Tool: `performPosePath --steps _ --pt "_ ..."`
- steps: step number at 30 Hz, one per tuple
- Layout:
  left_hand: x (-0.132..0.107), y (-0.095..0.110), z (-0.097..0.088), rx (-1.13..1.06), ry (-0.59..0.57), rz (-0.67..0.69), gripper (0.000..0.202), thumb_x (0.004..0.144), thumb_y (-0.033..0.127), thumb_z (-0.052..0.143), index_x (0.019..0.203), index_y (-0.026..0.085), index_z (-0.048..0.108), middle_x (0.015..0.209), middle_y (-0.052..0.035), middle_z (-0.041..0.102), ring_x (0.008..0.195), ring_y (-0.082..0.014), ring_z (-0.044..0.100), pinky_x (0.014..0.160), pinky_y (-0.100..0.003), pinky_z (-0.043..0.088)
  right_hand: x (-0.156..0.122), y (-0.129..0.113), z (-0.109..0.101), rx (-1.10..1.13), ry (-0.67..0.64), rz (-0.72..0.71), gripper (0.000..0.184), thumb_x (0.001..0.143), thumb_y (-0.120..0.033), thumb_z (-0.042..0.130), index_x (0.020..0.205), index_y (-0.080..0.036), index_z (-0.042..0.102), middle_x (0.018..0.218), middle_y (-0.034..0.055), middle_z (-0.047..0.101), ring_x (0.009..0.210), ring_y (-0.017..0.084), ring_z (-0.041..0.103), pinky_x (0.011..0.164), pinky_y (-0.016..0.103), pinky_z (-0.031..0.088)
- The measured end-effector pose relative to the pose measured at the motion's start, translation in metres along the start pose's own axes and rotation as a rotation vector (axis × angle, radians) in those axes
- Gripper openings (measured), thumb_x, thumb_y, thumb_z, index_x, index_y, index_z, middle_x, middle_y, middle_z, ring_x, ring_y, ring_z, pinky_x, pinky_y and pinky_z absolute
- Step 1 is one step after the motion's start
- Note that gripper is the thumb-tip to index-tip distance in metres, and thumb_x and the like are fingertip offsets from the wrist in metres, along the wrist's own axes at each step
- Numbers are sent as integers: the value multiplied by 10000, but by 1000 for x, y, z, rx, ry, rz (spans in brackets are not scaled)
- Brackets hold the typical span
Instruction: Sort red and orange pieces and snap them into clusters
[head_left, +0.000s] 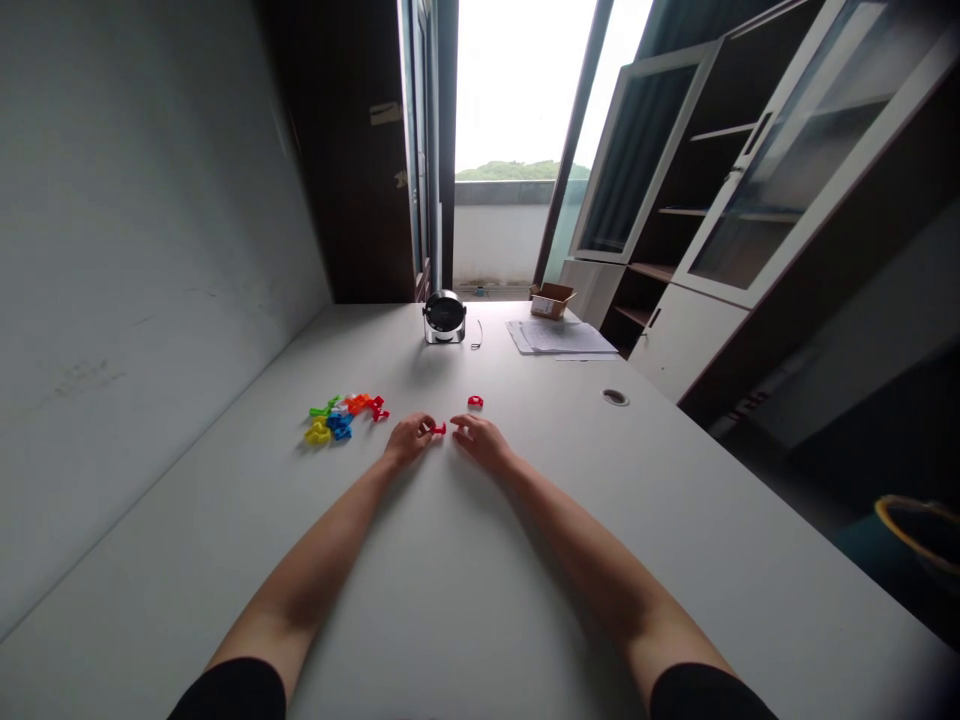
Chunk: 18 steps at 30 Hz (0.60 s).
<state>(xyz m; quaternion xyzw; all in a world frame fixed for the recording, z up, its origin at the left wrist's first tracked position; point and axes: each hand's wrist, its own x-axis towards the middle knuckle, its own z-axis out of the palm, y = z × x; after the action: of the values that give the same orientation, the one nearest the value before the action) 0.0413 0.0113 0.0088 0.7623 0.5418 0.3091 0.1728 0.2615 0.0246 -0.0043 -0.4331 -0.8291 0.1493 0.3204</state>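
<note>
My left hand [410, 438] rests low over the white table, its fingers closed on a small red plastic piece [439, 429]. Just to the right, my right hand [481, 441] has its fingers apart, pointing toward that piece without touching it. Beyond my right hand lies another red plastic piece [475, 402] on the tabletop. Left of my left hand is a loose pile of small plastic pieces: yellow pieces [318, 431], blue pieces [340, 425], green pieces [325, 408], and orange-red ones [358, 403]. The exact shape of the held piece is too small to tell.
A round black and silver device [445, 316] stands at the table's far edge. Papers [564, 338] and an open cardboard box [551, 301] lie back right, near a round cable hole [616, 397]. A wall borders the left; glass-door cabinets stand right.
</note>
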Motion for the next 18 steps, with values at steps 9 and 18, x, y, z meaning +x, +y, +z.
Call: performPosePath --steps 9,18 --pt "-3 14 9 -154 -23 6 127 846 217 607 969 242 626 950 2 720 802 -134 666 750 -252 515 1 -7 4 111 32 86 220 850 -264 622 1070 -256 606 916 0 726 694 135 632 668 246 487" --pt "2 3 12 -331 -43 3 312 862 212 560 1168 237 612 973 -17 729 803 -134 664 753 -248 515 1 -3 2 327 0 48 251 825 -312 645 1057 -218 640 908 26 715 705 138 607 675 257 466"
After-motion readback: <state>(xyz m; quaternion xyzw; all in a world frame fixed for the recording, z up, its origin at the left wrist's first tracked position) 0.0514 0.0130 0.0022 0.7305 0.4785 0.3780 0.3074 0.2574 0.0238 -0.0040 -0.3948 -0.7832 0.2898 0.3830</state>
